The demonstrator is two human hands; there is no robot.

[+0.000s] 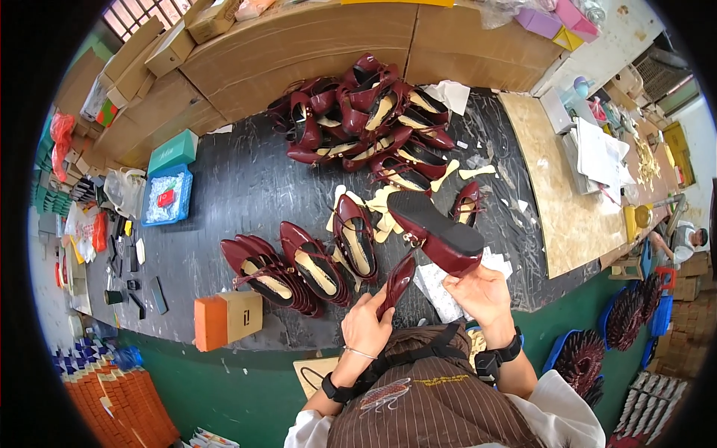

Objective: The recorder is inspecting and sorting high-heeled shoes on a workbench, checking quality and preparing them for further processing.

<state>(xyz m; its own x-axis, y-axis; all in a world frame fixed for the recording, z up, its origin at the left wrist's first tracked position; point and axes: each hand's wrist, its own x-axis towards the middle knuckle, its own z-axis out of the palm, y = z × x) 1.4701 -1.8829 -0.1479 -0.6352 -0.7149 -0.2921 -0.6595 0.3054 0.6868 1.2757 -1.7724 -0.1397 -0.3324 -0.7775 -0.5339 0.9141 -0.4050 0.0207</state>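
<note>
My left hand [366, 324] is closed around a glossy burgundy shoe [400, 282], held low over the table's near edge. In my right hand [482, 296] is a second burgundy shoe [437, 235], tilted so its dark sole faces up, with a small gold-coloured buckle at its side. Left of my hands, burgundy shoes stand in nested rows, one row [258, 270] at the outer end and another shoe [356, 235] nearest me. Cream insole pieces [383, 216] lie behind the held shoes. White printed paper [495, 263] lies partly under the right-hand shoe.
A heaped pile of burgundy shoes [357, 119] sits at the back of the black table [231, 187]. Toward the left are a blue basket [166, 196], a teal box [173, 152] and an orange-and-tan box [228, 319]. A wooden board [549, 194] covers the right side. Another person [681, 245] is at far right.
</note>
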